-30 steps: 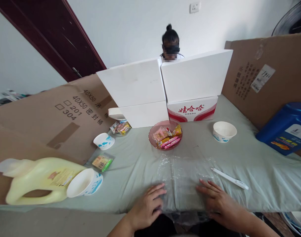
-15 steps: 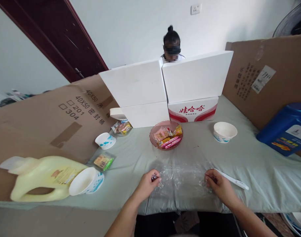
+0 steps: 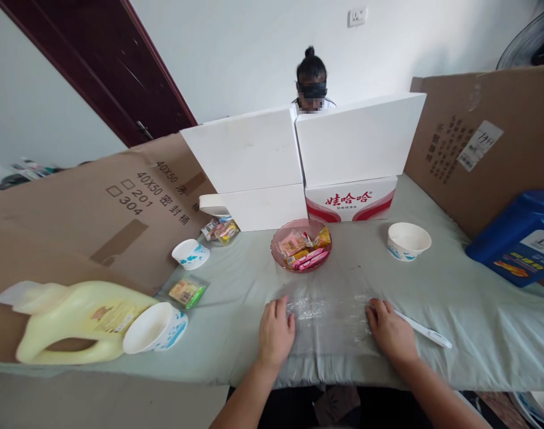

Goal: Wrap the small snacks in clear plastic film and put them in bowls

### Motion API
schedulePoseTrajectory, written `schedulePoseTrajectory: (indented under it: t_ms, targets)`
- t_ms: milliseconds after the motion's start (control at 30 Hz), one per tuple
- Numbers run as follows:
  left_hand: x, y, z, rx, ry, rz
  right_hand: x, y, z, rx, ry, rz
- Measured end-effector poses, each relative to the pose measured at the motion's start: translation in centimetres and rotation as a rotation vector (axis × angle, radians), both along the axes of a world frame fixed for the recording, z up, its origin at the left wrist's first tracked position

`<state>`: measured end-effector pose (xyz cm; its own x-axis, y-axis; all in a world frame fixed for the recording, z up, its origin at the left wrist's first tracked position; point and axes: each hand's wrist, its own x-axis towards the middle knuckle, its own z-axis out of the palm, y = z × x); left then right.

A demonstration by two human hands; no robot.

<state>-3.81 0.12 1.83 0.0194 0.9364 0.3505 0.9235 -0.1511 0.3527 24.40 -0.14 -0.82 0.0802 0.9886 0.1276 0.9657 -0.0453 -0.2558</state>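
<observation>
- I see both hands lying flat and palm down on a sheet of clear plastic film (image 3: 329, 316). The fingers are stretched out and grip nothing.
- The film lies crinkled on the cloth-covered surface (image 3: 477, 310), at the middle of its near edge, with its long axis running left to right.
- The left hand (image 3: 276, 330) presses the film's left end and the right hand (image 3: 388, 330) its right end, so the film spans the gap between them. Neither hand is nearer to it.
- A white pen-like stick (image 3: 423, 330) lies just beside the right hand, angled toward the right edge. I cannot tell if they touch.
- Beyond the film, toward the far edge, a pink glass bowl (image 3: 280, 262) holds wrapped snack packets (image 3: 305, 247).
- The paper bowl (image 3: 403, 253) to the right looks empty. Another paper bowl (image 3: 176, 328), tipped on its side against a yellow jug (image 3: 75, 319) at the near left corner, is empty too.
</observation>
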Motion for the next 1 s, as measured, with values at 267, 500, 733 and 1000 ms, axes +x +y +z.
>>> schedulePoseTrajectory:
  t_ms: [267, 500, 733, 1000]
  targets:
    - [4.7, -0.2, -0.2, -0.176, 0.177, -0.615, 0.7, -0.2, 0.9, 0.063, -0.057, 0.01]
    - [4.4, 0.2, -0.6, -0.267, 0.235, -0.632, -3.1, -0.1, 2.3, 0.191, -0.064, 0.405]
    - [1.0, 0.9, -1.6, -0.249, 0.287, -0.483, -3.1, 0.0, -1.0, 0.043, -0.064, 0.369]
    - [-4.5, -0.6, -1.4, -0.03, 0.161, -0.308, 2.2, -2.1, -0.8, 0.134, 0.038, 0.377]
